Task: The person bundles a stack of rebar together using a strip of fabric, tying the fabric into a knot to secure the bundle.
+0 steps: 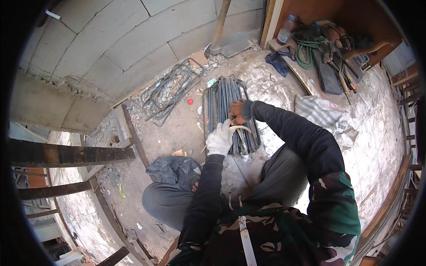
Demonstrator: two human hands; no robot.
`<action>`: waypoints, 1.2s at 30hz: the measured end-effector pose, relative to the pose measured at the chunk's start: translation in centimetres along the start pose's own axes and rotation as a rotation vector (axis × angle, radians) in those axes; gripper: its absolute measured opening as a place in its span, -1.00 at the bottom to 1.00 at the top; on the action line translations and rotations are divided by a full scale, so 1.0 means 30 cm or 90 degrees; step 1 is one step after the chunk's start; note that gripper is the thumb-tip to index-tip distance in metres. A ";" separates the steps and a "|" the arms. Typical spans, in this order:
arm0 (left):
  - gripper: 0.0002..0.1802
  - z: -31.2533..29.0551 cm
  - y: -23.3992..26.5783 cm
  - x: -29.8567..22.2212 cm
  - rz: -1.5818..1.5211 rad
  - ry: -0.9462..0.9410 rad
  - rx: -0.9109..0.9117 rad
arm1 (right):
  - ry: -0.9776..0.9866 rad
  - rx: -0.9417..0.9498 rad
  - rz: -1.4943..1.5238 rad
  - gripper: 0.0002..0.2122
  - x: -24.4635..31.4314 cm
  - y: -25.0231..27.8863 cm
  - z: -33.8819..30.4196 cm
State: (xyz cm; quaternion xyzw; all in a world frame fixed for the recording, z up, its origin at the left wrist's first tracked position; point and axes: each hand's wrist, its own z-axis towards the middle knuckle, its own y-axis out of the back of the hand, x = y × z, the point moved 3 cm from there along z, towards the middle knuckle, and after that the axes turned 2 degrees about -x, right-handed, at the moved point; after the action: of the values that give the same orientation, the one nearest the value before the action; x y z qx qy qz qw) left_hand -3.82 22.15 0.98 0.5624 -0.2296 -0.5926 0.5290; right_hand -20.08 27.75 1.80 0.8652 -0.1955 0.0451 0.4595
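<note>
A bundle of dark steel rebar stirrups (225,95), bent into long rectangles, lies on the floor in front of me. A pale flat strip (243,128) curves across its near part, and a thin end shows left of my glove. My left hand (219,140), in a whitish glove, is closed around the strip over the bundle's near left side. My bare right hand (238,111) rests on the bundle just beyond, fingers curled and meeting the glove's fingertips. What the right fingers pinch is hidden.
Loose stirrups (171,88) lie on rubble by the block wall (128,35). A shovel (230,45) leans there. Tools and a green rope (305,54) cover a board at right, beside a bottle (285,30). A woven sack (323,114) and black plastic bag (173,168) flank me.
</note>
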 end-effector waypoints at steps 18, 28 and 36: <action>-0.50 0.149 0.020 0.094 -0.219 -0.047 0.578 | -0.212 -0.066 0.067 -0.40 0.100 -0.102 -0.331; -0.52 0.117 -0.039 0.135 -0.352 0.034 0.535 | -0.330 -0.132 1.459 -0.63 0.494 -0.452 -0.160; -0.59 0.129 0.110 0.176 -0.078 -0.140 0.350 | -0.426 -0.264 1.671 -0.75 0.479 -0.381 -0.251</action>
State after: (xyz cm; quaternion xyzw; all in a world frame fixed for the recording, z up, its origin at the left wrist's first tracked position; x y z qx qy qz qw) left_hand -5.11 15.14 2.61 0.6297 -0.4027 -0.5966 0.2922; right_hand -1.76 35.34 0.94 -0.0683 -0.9677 0.2043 0.1306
